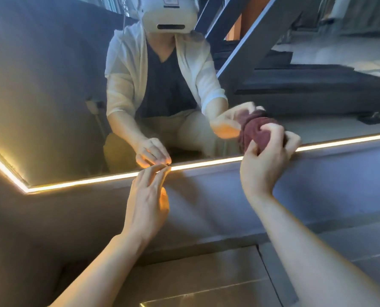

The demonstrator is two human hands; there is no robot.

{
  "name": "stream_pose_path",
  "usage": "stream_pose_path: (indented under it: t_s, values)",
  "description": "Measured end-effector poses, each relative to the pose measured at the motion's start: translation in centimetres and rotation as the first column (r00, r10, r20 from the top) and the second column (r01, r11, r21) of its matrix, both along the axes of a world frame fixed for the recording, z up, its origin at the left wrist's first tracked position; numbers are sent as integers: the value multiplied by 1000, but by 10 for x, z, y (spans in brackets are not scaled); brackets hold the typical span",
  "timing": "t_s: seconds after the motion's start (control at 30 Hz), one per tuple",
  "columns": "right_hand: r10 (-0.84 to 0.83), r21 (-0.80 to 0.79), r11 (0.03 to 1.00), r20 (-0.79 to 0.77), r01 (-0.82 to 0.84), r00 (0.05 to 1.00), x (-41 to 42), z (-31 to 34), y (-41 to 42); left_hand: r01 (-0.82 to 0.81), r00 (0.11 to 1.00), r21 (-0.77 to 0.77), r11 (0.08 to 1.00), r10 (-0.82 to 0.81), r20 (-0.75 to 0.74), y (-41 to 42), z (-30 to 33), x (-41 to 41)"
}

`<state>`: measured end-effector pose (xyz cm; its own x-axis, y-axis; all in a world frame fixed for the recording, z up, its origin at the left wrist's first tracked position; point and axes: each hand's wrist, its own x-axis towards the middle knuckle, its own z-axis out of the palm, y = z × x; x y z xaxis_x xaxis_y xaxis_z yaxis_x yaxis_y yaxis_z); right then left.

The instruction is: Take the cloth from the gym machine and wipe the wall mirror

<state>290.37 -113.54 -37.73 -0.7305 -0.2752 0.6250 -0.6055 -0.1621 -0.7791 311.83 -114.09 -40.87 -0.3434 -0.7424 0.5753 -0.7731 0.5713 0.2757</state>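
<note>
A bunched dark red cloth (256, 135) is pressed against the lower part of the wall mirror (51, 85), just above its lit bottom edge. My right hand (266, 160) grips the cloth, fingers curled round it. My left hand (150, 196) is further left with straight fingers, its fingertips touching the mirror's lit bottom edge (96, 180). The mirror shows my reflection crouching, with both hands and the cloth mirrored.
A glowing light strip runs along the mirror's bottom and left edges. Below it is a grey wall band (206, 196), then tiled floor (206, 280). A treadmill (306, 80) appears as a reflection at the upper right of the mirror.
</note>
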Motion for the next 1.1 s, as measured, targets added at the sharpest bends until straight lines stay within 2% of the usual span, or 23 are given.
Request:
stream_pose_path:
  t_s: [0.1, 0.23, 0.37, 0.47, 0.53, 0.6, 0.67, 0.77, 0.83, 0.9, 0.97, 1.0, 1.03, 1.1]
  values:
    - [25, 49, 999, -85, -21, 996, 39, -16, -13, 1, 1000, -33, 999, 0, 21, -9, 2, 15]
    - [203, 159, 973, -261, -166, 944, 112, -47, -21, -85, 996, 18, 996, 85, 15, -7, -1, 37]
    - [247, 174, 965, -354, -196, 902, 136, -51, -27, -101, 995, 22, 995, 101, 4, -6, -2, 55]
    - [423, 282, 905, -548, -317, 722, 152, -53, -20, -93, 996, 12, 996, 93, 10, -3, -5, 67]
    - [459, 300, 888, -615, -349, 641, 144, -51, -19, -105, 994, 23, 994, 105, -1, 0, -5, 70]
    - [401, 265, 916, -629, -301, 666, 119, -48, -21, -131, 991, 42, 990, 132, -16, -2, -3, 68]
    - [249, 175, 968, -588, -179, 770, 85, -46, -22, -129, 991, 29, 991, 130, -22, -4, -1, 63]
    - [31, 75, 997, -332, -6, 943, 45, -40, -22, -102, 994, 14, 995, 102, -35, -4, -1, 57]
    - [-38, 98, 994, -183, 57, 982, 46, -40, -17, -84, 996, 26, 996, 84, -15, -2, -4, 55]
    - [44, 171, 985, -242, -2, 969, 65, -46, -11, -82, 996, 39, 996, 80, 40, -1, -8, 52]
    - [221, 294, 949, -355, -116, 908, 83, -51, -5, -80, 994, 53, 995, 76, 81, 0, -10, 49]
    - [278, 338, 929, -362, -153, 890, 85, -50, -3, -75, 994, 52, 996, 70, 89, 0, -11, 47]
    - [276, 347, 925, -321, -158, 906, 82, -45, -2, -70, 994, 52, 996, 65, 90, 0, -11, 46]
    - [118, 246, 966, -159, -77, 980, 64, -37, -5, -71, 995, 59, 996, 67, 77, 1, -11, 44]
